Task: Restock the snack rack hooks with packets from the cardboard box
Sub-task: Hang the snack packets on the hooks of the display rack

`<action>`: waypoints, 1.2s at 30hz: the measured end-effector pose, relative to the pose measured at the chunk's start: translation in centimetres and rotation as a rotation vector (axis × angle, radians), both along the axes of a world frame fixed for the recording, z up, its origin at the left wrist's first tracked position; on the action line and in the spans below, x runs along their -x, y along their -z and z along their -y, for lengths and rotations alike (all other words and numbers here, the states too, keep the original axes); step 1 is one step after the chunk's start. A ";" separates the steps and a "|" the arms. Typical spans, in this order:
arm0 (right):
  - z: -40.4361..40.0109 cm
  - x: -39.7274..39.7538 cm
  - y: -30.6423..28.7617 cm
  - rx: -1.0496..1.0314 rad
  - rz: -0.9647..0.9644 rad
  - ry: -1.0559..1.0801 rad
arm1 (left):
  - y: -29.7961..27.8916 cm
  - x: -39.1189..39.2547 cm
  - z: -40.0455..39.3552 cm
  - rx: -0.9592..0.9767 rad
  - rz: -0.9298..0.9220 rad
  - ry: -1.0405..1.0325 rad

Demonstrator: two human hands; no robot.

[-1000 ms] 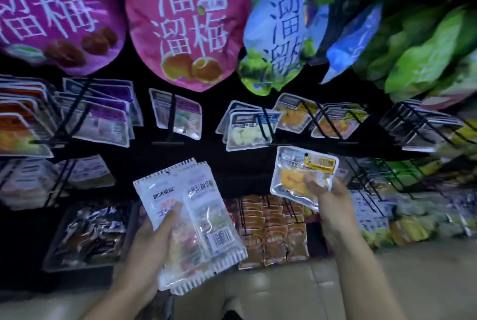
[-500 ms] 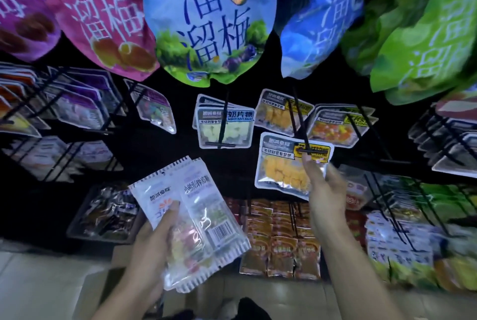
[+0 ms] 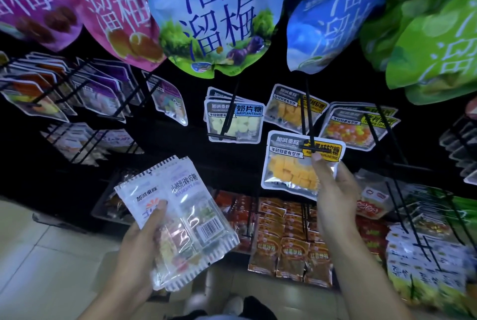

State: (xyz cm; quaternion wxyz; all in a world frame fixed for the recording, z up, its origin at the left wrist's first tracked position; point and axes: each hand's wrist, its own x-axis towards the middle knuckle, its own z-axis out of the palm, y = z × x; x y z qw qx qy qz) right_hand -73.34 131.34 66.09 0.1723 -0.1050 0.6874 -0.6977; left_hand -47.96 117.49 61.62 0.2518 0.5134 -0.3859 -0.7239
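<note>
My right hand pinches a clear packet of yellow gummies with a yellow label, its top edge at the tip of a black rack hook. Behind it on that hook hangs another of the same packets. My left hand grips a small stack of white gummy packets with striped edges and a barcode, held lower left of the hook. The cardboard box is not in view.
Big plum-snack bags hang overhead in pink, blue and green. Neighbouring hooks carry milk-tablet packets and orange-candy packets. Red and orange sachets fill the lower rack. Beige floor tiles lie at lower left.
My right hand has raised the yellow gummy packet up to the hook tip. The view has swung right and closer to the rack. The left hand still holds its stack.
</note>
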 end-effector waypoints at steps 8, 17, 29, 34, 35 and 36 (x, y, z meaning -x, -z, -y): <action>4.4 4.2 0.0 0.006 -0.051 0.069 | 0.0 1.1 -0.8 0.029 -0.022 0.053; 7.0 6.4 2.8 -0.006 -0.001 0.127 | -0.7 -0.3 0.0 0.056 -0.062 -0.015; 4.4 -12.1 3.0 -0.441 -0.013 -0.760 | -1.2 -1.2 0.4 0.067 0.000 -0.052; 6.6 -12.0 3.3 -0.437 0.043 -0.741 | -1.4 -2.0 1.2 0.146 0.025 -0.047; 6.9 -11.9 3.1 -0.422 0.054 -0.721 | -1.3 -2.3 1.5 0.158 0.034 -0.068; 7.1 -11.8 3.1 -0.404 0.061 -0.700 | -0.9 -2.7 1.9 0.156 0.053 -0.092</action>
